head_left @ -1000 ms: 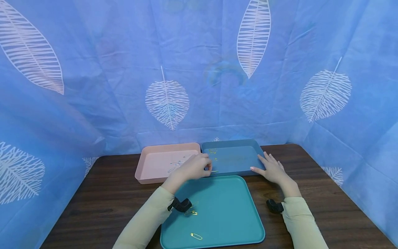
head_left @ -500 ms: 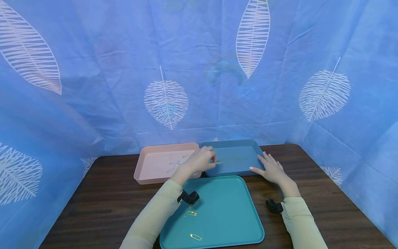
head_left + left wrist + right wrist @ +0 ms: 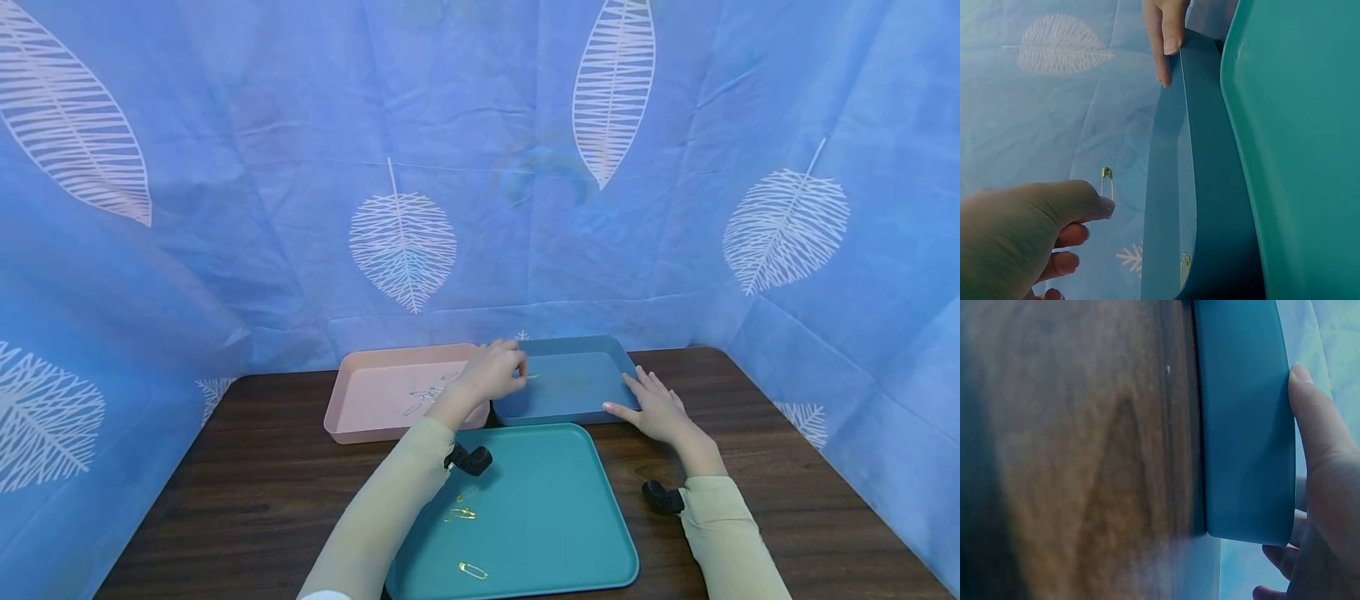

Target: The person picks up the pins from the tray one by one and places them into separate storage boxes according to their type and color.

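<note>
My left hand (image 3: pixel 491 372) is raised over the left part of the blue tray (image 3: pixel 573 414). Between thumb and forefinger it pinches a gold safety pin (image 3: pixel 1107 181), which points upward in the left wrist view. Other gold safety pins (image 3: pixel 1184 269) lie inside the blue tray, mostly hidden behind the hand in the head view. My right hand (image 3: pixel 660 407) rests at the blue tray's right front corner, its fingers spread and its thumb touching the rim. In front, the teal tray (image 3: pixel 555 517) holds several gold safety pins (image 3: pixel 472 571) on its left side.
A pink tray (image 3: pixel 375 392) stands left of the blue one, with several silver safety pins (image 3: pixel 426 393) in it. All the trays are on a dark wooden table (image 3: pixel 247 467). A blue leaf-patterned cloth (image 3: pixel 480 250) hangs behind.
My left hand has risen and moved away from me, from the blue tray's front left to above its left part, with the safety pin held. My right hand has stayed put.
</note>
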A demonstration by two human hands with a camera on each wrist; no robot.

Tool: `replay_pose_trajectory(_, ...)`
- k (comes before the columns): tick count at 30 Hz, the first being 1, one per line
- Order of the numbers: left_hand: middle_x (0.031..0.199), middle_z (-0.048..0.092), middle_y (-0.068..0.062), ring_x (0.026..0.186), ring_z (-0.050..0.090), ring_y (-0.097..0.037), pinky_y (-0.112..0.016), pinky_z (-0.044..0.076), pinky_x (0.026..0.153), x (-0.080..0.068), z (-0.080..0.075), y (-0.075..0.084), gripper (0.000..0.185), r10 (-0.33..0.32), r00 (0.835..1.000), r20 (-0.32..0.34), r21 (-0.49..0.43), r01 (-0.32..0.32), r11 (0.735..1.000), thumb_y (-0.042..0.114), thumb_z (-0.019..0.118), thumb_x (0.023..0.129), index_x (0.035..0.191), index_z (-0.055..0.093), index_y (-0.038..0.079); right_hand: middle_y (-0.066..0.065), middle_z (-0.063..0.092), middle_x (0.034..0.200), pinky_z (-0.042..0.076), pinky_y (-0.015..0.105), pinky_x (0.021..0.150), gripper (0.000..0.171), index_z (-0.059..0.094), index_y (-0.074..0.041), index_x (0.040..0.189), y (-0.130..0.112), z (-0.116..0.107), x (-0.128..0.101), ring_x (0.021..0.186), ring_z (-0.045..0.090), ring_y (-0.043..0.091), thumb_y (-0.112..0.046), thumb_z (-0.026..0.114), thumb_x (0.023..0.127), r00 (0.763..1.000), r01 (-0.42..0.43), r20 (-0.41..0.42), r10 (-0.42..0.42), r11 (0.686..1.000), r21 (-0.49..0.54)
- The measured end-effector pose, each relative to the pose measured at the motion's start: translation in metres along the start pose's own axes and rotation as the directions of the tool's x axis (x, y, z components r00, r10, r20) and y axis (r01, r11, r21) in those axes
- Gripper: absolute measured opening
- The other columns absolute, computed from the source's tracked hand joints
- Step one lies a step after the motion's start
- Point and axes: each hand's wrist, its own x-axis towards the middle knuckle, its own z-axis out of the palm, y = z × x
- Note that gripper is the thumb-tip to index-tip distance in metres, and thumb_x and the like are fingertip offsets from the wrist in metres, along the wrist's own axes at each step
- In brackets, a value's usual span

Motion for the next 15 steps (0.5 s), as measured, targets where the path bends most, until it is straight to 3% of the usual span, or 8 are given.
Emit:
replay_pose_trajectory(8,0.097,0.056,0.006,0.085,0.048,-0.015,-0.030,0.037,0.072,0.013,0.004,0.003,0.007,-0.039,0.999,0.019,0.011,0.039,0.999,0.028,0.061,0.094,0.089,0.065,0.025,0.034,0.012,0.157,0.011,0.074,0.109,0.093,0.027,0.003,0.151,0.001,0.001,-0.001,0.144,0.011,0.054,-0.062,0.053,0.091,1.000,-0.008,0.012,0.008,1.000,0.007)
replay_pose_trajectory(15,0.112,0.060,0.003,0.099,0.053,-0.019,-0.037,0.044,0.082,0.027,0.010,0.002,0.008,-0.094,0.995,0.033,0.015,0.093,0.996,0.029,0.061,0.096,0.091,0.066,0.025,0.034,0.011,0.157,0.011,0.074,0.109,0.092,0.027,0.004,0.151,0.002,0.000,-0.001,0.144,0.011,0.054,-0.061,0.053,0.091,1.000,0.000,0.002,0.000,1.000,0.004)
